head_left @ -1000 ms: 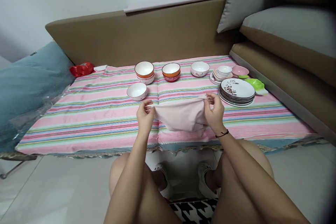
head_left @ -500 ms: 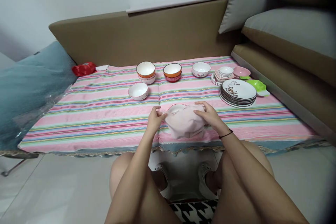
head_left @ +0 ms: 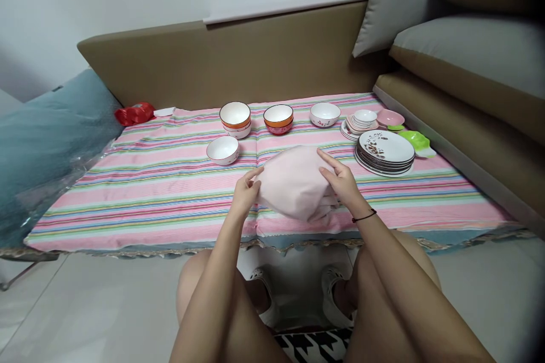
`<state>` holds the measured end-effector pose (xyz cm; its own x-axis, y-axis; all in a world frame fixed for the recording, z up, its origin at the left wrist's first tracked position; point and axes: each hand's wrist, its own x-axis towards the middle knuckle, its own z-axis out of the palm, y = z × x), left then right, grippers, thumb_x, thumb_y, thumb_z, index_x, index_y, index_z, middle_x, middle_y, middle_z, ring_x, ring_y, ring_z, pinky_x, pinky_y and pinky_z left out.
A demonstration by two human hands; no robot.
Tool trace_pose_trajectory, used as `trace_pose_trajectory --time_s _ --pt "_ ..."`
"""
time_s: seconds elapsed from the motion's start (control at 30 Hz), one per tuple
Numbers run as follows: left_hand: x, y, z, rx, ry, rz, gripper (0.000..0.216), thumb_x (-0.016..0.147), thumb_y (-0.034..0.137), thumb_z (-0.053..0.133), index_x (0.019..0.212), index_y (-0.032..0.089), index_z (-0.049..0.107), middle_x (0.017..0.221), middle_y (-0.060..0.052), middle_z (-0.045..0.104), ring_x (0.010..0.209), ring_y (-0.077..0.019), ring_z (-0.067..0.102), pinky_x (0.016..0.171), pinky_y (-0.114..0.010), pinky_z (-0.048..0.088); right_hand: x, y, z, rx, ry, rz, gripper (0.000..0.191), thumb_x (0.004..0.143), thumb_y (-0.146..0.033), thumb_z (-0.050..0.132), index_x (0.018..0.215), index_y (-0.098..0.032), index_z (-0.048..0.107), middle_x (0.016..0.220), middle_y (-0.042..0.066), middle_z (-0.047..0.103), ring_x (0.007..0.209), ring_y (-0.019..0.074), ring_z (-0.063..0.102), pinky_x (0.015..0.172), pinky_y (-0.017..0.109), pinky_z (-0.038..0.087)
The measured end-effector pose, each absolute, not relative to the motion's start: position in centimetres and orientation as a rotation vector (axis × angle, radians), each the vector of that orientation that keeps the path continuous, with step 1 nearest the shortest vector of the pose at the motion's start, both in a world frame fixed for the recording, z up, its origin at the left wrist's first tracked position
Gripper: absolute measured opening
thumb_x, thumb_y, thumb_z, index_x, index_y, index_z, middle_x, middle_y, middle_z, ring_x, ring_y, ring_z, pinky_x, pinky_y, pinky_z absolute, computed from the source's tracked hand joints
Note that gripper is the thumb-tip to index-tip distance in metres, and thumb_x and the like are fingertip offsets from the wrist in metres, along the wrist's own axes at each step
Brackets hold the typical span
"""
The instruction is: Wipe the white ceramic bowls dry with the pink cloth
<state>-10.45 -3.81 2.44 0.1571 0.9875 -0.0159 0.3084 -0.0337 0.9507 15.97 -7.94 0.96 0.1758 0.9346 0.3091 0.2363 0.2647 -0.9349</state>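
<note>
A pale pink cloth is spread between my two hands near the front of the striped sheet. My left hand pinches its left edge between thumb and fingers. At the right side, my right hand grips the cloth, its index finger stretched along the upper edge. The cloth bulges in the middle and covers whatever lies beneath, so the bowl there is hidden from view. A white bowl with a red rim sits just beyond my left hand.
Stacked bowls, orange-banded bowls and a flowered bowl stand along the back. On the right are a plate stack, small dishes, a pink bowl and a green dish. Red wrapping lies far left.
The cloth has been drawn up and away from me over the white bowl, whose rim showed before. Both hands keep their hold on its sides.
</note>
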Motion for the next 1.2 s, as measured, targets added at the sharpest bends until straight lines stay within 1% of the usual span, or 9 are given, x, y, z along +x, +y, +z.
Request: trace_pose_trajectory --time_s 0.13,0.23,0.37,0.47,0.63,0.8,0.93,1.1,1.2 --pt "-10.5 -3.3 1.1 1.595 1.442 0.901 0.052 0.06 0.005 0.056 0.108 0.018 0.072 0.119 -0.01 0.069 0.115 -0.0307 0.059 0.106 -0.05 0.038 16.4 -7.0 -1.4 -1.529 -1.377 0.706 0.069 0.075 -0.036 0.066 0.139 -0.016 0.05 0.15 0.013 0.041 0.141 0.0306 0.035 0.118 0.051 0.025" --pt "-10.2 -3.3 0.9 1.63 1.468 0.954 0.038 0.062 0.007 0.061 0.095 0.02 0.073 0.121 -0.01 0.067 0.129 -0.0342 0.048 0.114 -0.054 0.026 16.1 -7.0 -2.0 -1.582 -1.362 0.516 0.059 0.08 -0.041 0.062 0.132 -0.015 0.057 0.145 0.016 0.047 0.138 0.0318 0.039 0.116 0.054 0.028" --pt "-8.2 -4.0 1.0 1.644 1.378 1.063 0.032 0.087 0.029 0.051 0.113 0.02 0.066 0.128 -0.009 0.064 0.123 -0.0254 0.055 0.107 -0.044 0.039 14.1 -7.4 -1.1 -1.416 -1.345 0.361 0.044 0.091 -0.043 0.047 0.124 -0.017 0.061 0.134 0.014 0.059 0.128 0.0262 0.051 0.112 0.049 0.037" --pt "-6.0 -4.8 0.5 1.691 1.257 1.164 0.037 0.093 0.035 0.045 0.122 0.018 0.061 0.129 -0.011 0.063 0.121 -0.024 0.056 0.106 -0.042 0.041 12.1 -7.7 -0.7 -1.343 -1.456 0.427 0.044 0.094 -0.04 0.044 0.126 -0.016 0.059 0.133 0.014 0.059 0.127 0.0245 0.053 0.111 0.046 0.04" --pt "-3.8 -5.1 -0.8 1.78 1.248 1.226 0.042 0.097 0.038 0.038 0.126 0.015 0.058 0.133 -0.013 0.06 0.126 -0.0232 0.053 0.11 -0.042 0.037 9.7 -7.5 -1.3 -1.34 -1.535 0.424 0.047 0.095 -0.04 0.038 0.129 -0.014 0.057 0.135 0.015 0.058 0.129 0.0238 0.051 0.113 0.045 0.037" --pt "-3.9 -4.9 -1.6 1.626 1.281 1.276 0.041 0.097 0.03 0.029 0.114 0.017 0.064 0.123 -0.01 0.066 0.118 -0.0201 0.058 0.107 -0.039 0.04 8.7 -6.8 -2.8 -1.414 -1.368 0.489 0.049 0.092 -0.047 0.041 0.118 -0.013 0.064 0.126 0.017 0.064 0.121 0.0285 0.056 0.111 0.047 0.037" --pt "-4.0 -4.7 -2.3 1.543 1.278 1.307 0.04 0.095 0.025 0.027 0.109 0.018 0.065 0.118 -0.008 0.068 0.116 -0.019 0.059 0.106 -0.037 0.041 8.6 -6.6 -3.6 -1.423 -1.262 0.55 0.047 0.097 -0.047 0.035 0.12 -0.018 0.063 0.125 0.013 0.064 0.119 0.0254 0.057 0.108 0.045 0.041" --pt "-3.7 -4.2 -2.9 1.324 1.275 1.349 0.038 0.092 0.021 0.03 0.105 0.02 0.066 0.118 -0.005 0.067 0.116 -0.019 0.058 0.107 -0.037 0.04 9.0 -6.7 -3.9 -1.404 -1.219 0.673 0.042 0.094 -0.046 0.054 0.125 -0.018 0.057 0.13 0.01 0.057 0.116 0.0256 0.057 0.1 0.049 0.046" --pt "-3.7 -4.2 -3.1 1.236 1.281 1.344 0.037 0.09 0.021 0.031 0.103 0.018 0.066 0.117 -0.006 0.068 0.114 -0.0202 0.059 0.104 -0.038 0.042 9.1 -6.7 -4.2 -1.396 -1.185 0.732 0.04 0.094 -0.047 0.053 0.126 -0.023 0.057 0.133 0.009 0.056 0.118 0.0253 0.055 0.1 0.048 0.046"
